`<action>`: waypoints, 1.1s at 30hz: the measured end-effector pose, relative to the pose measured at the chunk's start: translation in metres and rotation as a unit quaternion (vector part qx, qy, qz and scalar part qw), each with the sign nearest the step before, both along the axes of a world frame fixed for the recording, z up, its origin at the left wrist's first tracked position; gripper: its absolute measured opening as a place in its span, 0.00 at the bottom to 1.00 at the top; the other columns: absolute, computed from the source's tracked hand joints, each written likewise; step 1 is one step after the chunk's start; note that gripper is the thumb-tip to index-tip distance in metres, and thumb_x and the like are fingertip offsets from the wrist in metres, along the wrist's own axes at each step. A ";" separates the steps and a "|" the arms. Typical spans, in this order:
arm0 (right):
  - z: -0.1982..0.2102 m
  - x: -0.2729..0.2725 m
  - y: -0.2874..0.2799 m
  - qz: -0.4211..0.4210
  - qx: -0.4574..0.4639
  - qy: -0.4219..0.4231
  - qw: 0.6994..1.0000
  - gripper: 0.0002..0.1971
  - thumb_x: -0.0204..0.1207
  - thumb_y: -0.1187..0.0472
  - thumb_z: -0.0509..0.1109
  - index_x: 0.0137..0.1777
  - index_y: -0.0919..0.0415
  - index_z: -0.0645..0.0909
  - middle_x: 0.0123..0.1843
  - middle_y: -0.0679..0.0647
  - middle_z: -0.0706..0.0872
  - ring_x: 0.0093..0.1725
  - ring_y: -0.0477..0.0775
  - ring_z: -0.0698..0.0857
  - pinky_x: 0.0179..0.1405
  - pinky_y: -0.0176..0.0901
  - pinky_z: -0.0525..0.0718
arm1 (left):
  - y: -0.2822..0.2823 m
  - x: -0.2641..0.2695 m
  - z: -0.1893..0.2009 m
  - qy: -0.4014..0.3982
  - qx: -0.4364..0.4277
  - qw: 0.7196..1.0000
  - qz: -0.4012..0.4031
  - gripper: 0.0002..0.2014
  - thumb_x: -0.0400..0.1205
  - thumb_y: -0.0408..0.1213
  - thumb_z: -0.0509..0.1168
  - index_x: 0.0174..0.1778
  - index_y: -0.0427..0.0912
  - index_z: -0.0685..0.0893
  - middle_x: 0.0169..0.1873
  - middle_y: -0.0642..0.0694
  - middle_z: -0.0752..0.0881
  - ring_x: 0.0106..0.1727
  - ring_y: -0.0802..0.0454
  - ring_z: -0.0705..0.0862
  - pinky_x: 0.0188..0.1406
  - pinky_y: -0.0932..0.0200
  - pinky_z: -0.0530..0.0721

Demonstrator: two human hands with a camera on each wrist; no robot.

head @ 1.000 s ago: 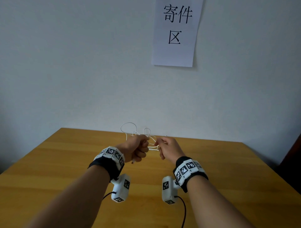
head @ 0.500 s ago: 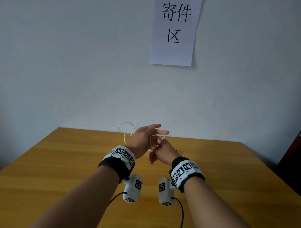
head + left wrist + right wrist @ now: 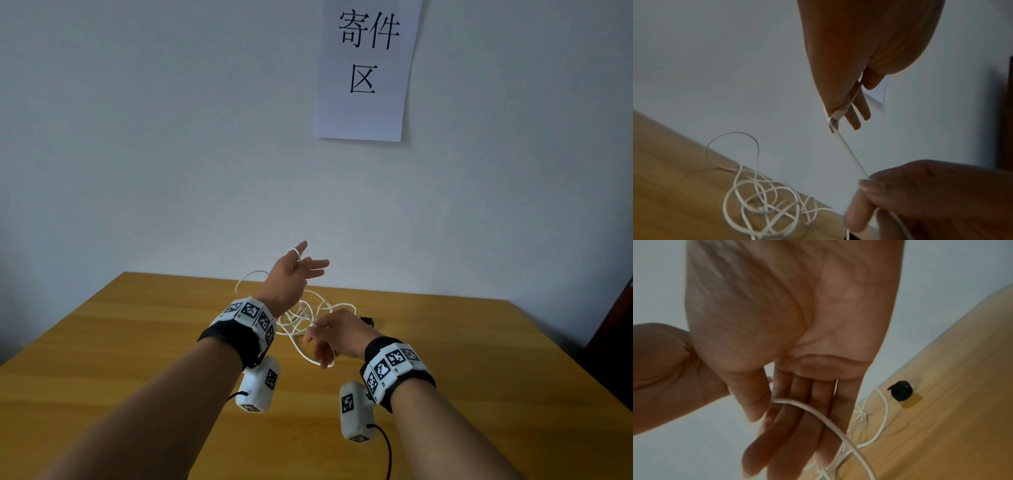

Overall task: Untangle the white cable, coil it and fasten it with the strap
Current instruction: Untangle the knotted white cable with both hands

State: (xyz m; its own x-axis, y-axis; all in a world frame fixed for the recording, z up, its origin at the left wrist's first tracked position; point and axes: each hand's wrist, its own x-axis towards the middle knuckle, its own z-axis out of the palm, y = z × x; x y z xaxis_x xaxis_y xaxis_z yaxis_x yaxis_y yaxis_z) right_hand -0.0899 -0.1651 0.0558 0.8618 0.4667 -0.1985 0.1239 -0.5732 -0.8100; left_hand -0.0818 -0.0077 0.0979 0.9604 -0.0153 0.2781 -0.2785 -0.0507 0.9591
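The white cable (image 3: 301,318) lies mostly as a loose tangle (image 3: 766,207) on the wooden table (image 3: 137,342). One strand runs taut from my left hand (image 3: 294,270) down to my right hand (image 3: 335,335). The left hand is raised above the table with straight, spread fingers, and the cable (image 3: 833,121) is looped over its thumb. Lower and nearer the table, my right hand (image 3: 764,402) pinches the cable (image 3: 818,415) between thumb and forefinger; its other fingers are straight. The black strap (image 3: 900,390) lies on the table just behind the right hand, also visible in the head view as the strap (image 3: 368,321).
A paper sign (image 3: 363,68) hangs on the white wall behind the table. A small yellowish patch (image 3: 910,401) sits under the strap. A dark piece of furniture (image 3: 616,342) stands at the table's right edge.
The hands have parted. My left hand opened, rose and spread its fingers with the cable looped on it. My right hand dropped toward the table, drawing a strand out.
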 end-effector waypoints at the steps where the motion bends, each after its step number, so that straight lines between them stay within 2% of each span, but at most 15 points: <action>1: 0.001 0.000 -0.001 -0.005 -0.002 -0.005 1.000 0.14 0.87 0.56 0.66 0.49 0.64 0.90 0.32 0.55 0.91 0.28 0.52 0.89 0.38 0.43 0.88 | 0.001 -0.001 0.000 -0.005 0.049 0.999 0.010 0.24 0.92 0.30 0.48 0.86 0.39 0.56 0.66 0.43 0.87 0.70 0.45 0.84 0.63 0.58 0.80; 3: 0.001 0.002 -0.005 -0.021 0.000 -0.013 1.000 0.14 0.86 0.56 0.68 0.49 0.65 0.91 0.31 0.54 0.91 0.26 0.49 0.87 0.38 0.41 0.87 | 0.004 -0.002 -0.005 -0.009 0.133 0.991 0.028 0.23 0.90 0.27 0.47 0.83 0.34 0.61 0.67 0.41 0.86 0.69 0.46 0.83 0.54 0.68 0.78; 5: 0.001 0.003 -0.007 -0.032 0.013 -0.015 0.999 0.13 0.84 0.55 0.71 0.47 0.64 0.91 0.30 0.54 0.90 0.27 0.49 0.86 0.40 0.43 0.87 | 0.008 0.000 -0.011 -0.004 0.198 0.980 0.033 0.19 0.89 0.25 0.48 0.76 0.30 0.68 0.69 0.41 0.84 0.69 0.47 0.83 0.49 0.69 0.79; 6: 0.001 0.004 -0.008 -0.037 0.017 -0.017 0.999 0.12 0.83 0.54 0.72 0.45 0.63 0.91 0.29 0.54 0.90 0.27 0.50 0.86 0.41 0.44 0.87 | 0.010 0.002 -0.015 -0.002 0.236 0.971 0.034 0.17 0.88 0.25 0.49 0.73 0.29 0.72 0.70 0.41 0.83 0.69 0.48 0.83 0.50 0.67 0.81; 8: 0.002 0.005 -0.010 -0.048 0.018 -0.028 0.998 0.11 0.82 0.55 0.74 0.44 0.63 0.90 0.28 0.53 0.89 0.26 0.50 0.86 0.40 0.45 0.86 | 0.014 0.004 -0.022 0.012 0.313 0.949 0.027 0.15 0.88 0.27 0.52 0.69 0.30 0.75 0.69 0.43 0.84 0.69 0.49 0.82 0.61 0.55 0.83; 11: 0.005 0.006 -0.013 -0.069 0.015 -0.056 0.996 0.10 0.79 0.54 0.75 0.46 0.62 0.91 0.28 0.51 0.89 0.26 0.51 0.86 0.41 0.48 0.87 | 0.015 0.002 -0.028 0.044 0.380 0.924 0.007 0.17 0.90 0.35 0.54 0.73 0.35 0.76 0.61 0.47 0.89 0.65 0.49 0.84 0.70 0.47 0.79; 13: 0.006 0.008 -0.015 -0.077 0.019 -0.075 0.994 0.09 0.77 0.54 0.76 0.44 0.59 0.91 0.27 0.50 0.88 0.26 0.52 0.85 0.41 0.51 0.88 | 0.014 -0.001 -0.031 0.058 0.408 0.911 0.000 0.15 0.90 0.39 0.53 0.62 0.35 0.81 0.56 0.53 0.89 0.58 0.50 0.87 0.66 0.46 0.82; 16: 0.010 0.009 -0.016 -0.087 0.030 -0.103 0.990 0.10 0.76 0.52 0.77 0.43 0.59 0.92 0.25 0.46 0.85 0.26 0.50 0.82 0.35 0.47 0.85 | 0.015 -0.004 -0.034 0.100 0.463 0.880 -0.026 0.16 0.89 0.43 0.52 0.55 0.42 0.84 0.40 0.54 0.93 0.43 0.55 0.86 0.52 0.51 0.84; 19: 0.013 0.010 -0.018 -0.095 0.045 -0.137 0.985 0.06 0.77 0.54 0.79 0.45 0.56 0.94 0.33 0.42 0.90 0.35 0.43 0.87 0.43 0.41 0.86 | 0.014 -0.011 -0.034 0.133 0.441 0.885 -0.061 0.19 0.90 0.41 0.49 0.51 0.40 0.85 0.28 0.54 0.92 0.39 0.63 0.84 0.55 0.53 0.82; 21: 0.013 0.011 -0.020 -0.101 0.052 -0.155 0.981 0.05 0.77 0.55 0.79 0.46 0.55 0.95 0.41 0.46 0.94 0.46 0.45 0.91 0.51 0.42 0.90 | 0.010 -0.015 -0.032 0.142 0.425 0.892 -0.067 0.21 0.91 0.41 0.50 0.49 0.37 0.87 0.24 0.51 0.88 0.32 0.62 0.82 0.44 0.58 0.81; 23: 0.014 0.012 -0.020 -0.110 0.051 -0.169 0.978 0.05 0.78 0.55 0.79 0.47 0.54 0.95 0.43 0.47 0.94 0.48 0.46 0.92 0.51 0.39 0.89 | 0.008 -0.017 -0.030 0.143 0.439 0.884 -0.080 0.23 0.91 0.45 0.51 0.41 0.43 0.88 0.26 0.49 0.85 0.27 0.57 0.77 0.35 0.60 0.78; 26: 0.014 0.013 -0.020 -0.119 0.053 -0.194 0.972 0.06 0.79 0.55 0.78 0.51 0.55 0.94 0.49 0.47 0.94 0.49 0.41 0.90 0.47 0.31 0.83 | 0.009 -0.015 -0.033 0.165 0.407 0.890 -0.122 0.25 0.90 0.47 0.50 0.33 0.44 0.84 0.26 0.47 0.79 0.27 0.50 0.78 0.40 0.52 0.81; 28: 0.013 0.016 -0.020 -0.122 0.057 -0.212 0.968 0.07 0.80 0.55 0.78 0.53 0.55 0.94 0.51 0.45 0.94 0.50 0.34 0.87 0.44 0.23 0.79 | 0.007 -0.016 -0.031 0.180 0.342 0.912 -0.139 0.25 0.91 0.45 0.51 0.30 0.42 0.80 0.24 0.47 0.73 0.23 0.51 0.73 0.30 0.56 0.77; 30: 0.012 0.017 -0.021 -0.125 0.068 -0.220 0.965 0.06 0.80 0.55 0.78 0.53 0.54 0.94 0.50 0.44 0.94 0.47 0.31 0.86 0.40 0.19 0.77 | 0.002 -0.021 -0.028 0.194 0.261 0.932 -0.159 0.24 0.91 0.43 0.51 0.28 0.42 0.73 0.22 0.47 0.66 0.21 0.52 0.64 0.24 0.61 0.63; 33: 0.010 0.019 -0.022 -0.129 0.101 -0.215 0.963 0.06 0.81 0.53 0.77 0.52 0.52 0.94 0.39 0.44 0.93 0.35 0.33 0.87 0.39 0.25 0.80 | -0.001 -0.024 -0.022 0.216 0.147 0.949 -0.176 0.23 0.91 0.39 0.49 0.27 0.44 0.68 0.22 0.49 0.59 0.22 0.56 0.56 0.26 0.60 0.51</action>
